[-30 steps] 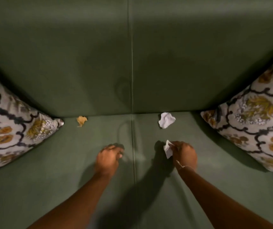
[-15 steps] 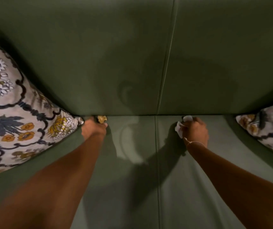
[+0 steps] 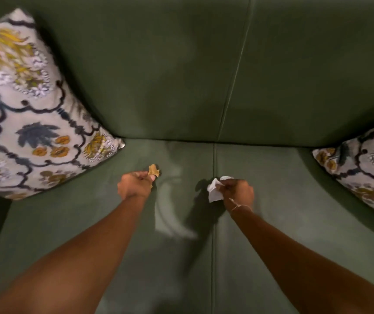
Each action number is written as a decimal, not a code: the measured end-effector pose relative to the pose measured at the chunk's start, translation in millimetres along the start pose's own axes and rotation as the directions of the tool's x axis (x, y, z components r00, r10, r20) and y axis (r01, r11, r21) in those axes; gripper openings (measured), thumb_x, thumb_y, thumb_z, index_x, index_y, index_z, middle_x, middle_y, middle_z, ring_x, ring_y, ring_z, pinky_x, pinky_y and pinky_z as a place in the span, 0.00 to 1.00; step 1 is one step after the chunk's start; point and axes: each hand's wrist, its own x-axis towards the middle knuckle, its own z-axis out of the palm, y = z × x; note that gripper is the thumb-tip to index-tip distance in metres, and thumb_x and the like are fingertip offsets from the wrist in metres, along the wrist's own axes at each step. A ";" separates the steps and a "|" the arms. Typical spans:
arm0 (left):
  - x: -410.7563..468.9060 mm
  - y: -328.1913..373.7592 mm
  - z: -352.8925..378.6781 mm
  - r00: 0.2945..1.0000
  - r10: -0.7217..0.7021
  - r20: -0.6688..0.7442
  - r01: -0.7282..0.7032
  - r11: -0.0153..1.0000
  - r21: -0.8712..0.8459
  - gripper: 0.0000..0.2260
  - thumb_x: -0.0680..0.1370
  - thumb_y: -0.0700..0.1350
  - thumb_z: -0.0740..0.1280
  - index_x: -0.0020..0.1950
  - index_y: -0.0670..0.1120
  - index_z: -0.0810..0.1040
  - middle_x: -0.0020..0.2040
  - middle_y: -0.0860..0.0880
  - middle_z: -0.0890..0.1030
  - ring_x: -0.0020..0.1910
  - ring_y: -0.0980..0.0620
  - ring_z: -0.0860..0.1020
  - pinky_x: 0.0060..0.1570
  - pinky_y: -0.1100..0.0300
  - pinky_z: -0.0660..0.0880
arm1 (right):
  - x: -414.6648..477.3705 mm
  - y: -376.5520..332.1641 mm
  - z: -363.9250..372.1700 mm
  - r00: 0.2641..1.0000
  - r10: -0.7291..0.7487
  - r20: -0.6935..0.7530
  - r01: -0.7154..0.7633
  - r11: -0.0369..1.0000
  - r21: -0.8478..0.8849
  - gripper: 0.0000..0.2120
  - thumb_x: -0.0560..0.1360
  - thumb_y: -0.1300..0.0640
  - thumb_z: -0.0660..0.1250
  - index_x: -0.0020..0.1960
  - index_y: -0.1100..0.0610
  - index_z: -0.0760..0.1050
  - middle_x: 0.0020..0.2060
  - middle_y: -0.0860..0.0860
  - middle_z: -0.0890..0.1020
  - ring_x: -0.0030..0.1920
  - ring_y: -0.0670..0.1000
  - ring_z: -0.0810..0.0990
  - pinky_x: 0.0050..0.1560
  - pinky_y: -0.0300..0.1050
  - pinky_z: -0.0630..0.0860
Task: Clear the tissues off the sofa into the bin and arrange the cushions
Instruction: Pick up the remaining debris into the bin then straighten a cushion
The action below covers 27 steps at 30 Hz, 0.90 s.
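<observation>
Left hand [image 3: 136, 185] pinches a crumpled tan tissue [image 3: 153, 170] above the green sofa seat [image 3: 294, 223]; right hand [image 3: 238, 191] is fisted round white tissues [image 3: 214, 192]. Featherlight, soft stuff, so any pinch should hold. Floral cushions [image 3: 29, 123] wait at either end.

both hands [image 3: 136, 185] [image 3: 238, 191] fisted, outstretched

Dim light over a dark green sofa [image 3: 181, 75], seen from above.

Its upholstery fills nearly everything: the back rises toward twelve o'clock, the seat runs down to six. One seam [image 3: 233, 87] splits the back, leaning toward one o'clock, and carries on straight down the seat. A paler patch of light [image 3: 170, 214] lies on the seat near the centre, a dark shadow just beside it at three o'clock. At nine o'clock the edge sinks into black.
</observation>
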 end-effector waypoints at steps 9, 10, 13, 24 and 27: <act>-45.1 -122.0 -144.5 0.993 -0.117 0.003 0.117 0.993 -0.003 0.07 0.66 0.50 0.77 0.41 0.49 0.85 0.40 0.42 0.87 0.43 0.41 0.85 0.51 0.47 0.81 | -125.6 -49.1 97.9 0.985 -0.010 0.173 -0.001 0.998 0.063 0.10 0.67 0.53 0.75 0.48 0.51 0.85 0.48 0.50 0.87 0.51 0.52 0.84 0.53 0.41 0.77; -47.8 -139.4 -166.6 0.991 -0.132 -0.006 0.132 0.991 0.006 0.06 0.67 0.51 0.77 0.38 0.50 0.85 0.38 0.42 0.87 0.41 0.40 0.85 0.50 0.46 0.81 | -142.1 -54.5 115.5 0.981 -0.010 0.191 0.001 0.999 0.049 0.10 0.66 0.52 0.75 0.48 0.50 0.85 0.47 0.50 0.87 0.50 0.52 0.84 0.50 0.39 0.75; -49.5 -193.1 -234.4 0.982 -0.184 0.050 0.187 0.980 -0.063 0.04 0.69 0.48 0.73 0.36 0.50 0.84 0.34 0.46 0.85 0.40 0.42 0.85 0.47 0.45 0.82 | -196.5 -69.9 174.2 0.965 -0.047 0.260 0.053 0.998 -0.014 0.10 0.66 0.53 0.75 0.48 0.49 0.85 0.45 0.51 0.87 0.49 0.53 0.84 0.48 0.39 0.75; -2.9 -410.8 -408.1 0.886 -0.408 -0.222 0.446 0.880 0.163 0.18 0.71 0.61 0.69 0.47 0.47 0.85 0.48 0.43 0.86 0.51 0.39 0.82 0.51 0.50 0.78 | -389.0 -97.4 412.8 0.842 -0.046 0.537 0.135 0.983 -0.128 0.11 0.65 0.54 0.77 0.45 0.56 0.85 0.39 0.52 0.87 0.38 0.47 0.81 0.38 0.26 0.69; 23.0 -456.5 -415.1 0.882 -0.424 -0.208 0.462 0.864 0.200 0.19 0.72 0.62 0.67 0.48 0.47 0.84 0.47 0.44 0.86 0.48 0.42 0.83 0.49 0.51 0.78 | -407.7 -96.5 469.1 0.818 -0.005 0.576 0.122 0.979 -0.164 0.10 0.66 0.53 0.75 0.44 0.58 0.85 0.39 0.55 0.87 0.40 0.56 0.84 0.42 0.42 0.78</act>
